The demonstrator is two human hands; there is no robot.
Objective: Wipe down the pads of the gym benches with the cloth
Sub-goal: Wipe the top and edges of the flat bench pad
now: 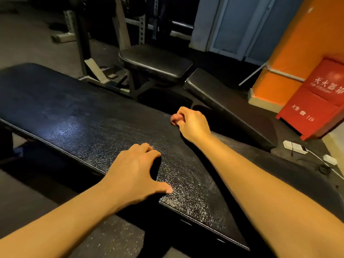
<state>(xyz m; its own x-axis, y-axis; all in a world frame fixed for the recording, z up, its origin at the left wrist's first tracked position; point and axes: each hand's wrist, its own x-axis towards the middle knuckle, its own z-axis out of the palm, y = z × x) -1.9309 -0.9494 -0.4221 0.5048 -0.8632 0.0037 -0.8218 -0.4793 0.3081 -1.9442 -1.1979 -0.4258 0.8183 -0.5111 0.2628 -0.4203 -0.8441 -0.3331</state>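
Black vinyl with a pebbled grain covers the pad (93,116) of the nearest bench, and both hands are on this surface. The left hand (134,172) rests at the near edge, fingers bent and relaxed on the vinyl, thumb spread to the side; it holds nothing. Beyond it and to its right, the right hand (191,123) sits at the far edge of the same pad with the fingers curled tight into the palm. No cloth shows in it or anywhere else in the view, so where the cloth is I cannot tell.

I judge that the pad is firm but will give a little under pressure, as foam under a skin does. It is fixed to a heavy frame, so there is no need to take hold of it; a flat palm is enough to steady it. The grain probably keeps dirt in its small hollows, so pressing strokes along the length would suit it. To the left of the left hand the vinyl shines; there it may be slippery. The stitched edge near the left hand also needs a pass.

Farther, beyond the right hand, stand a small flat pad (156,62) and, to its right, a sloping pad (223,101), both black. Far right of the right hand is a red box (320,101).
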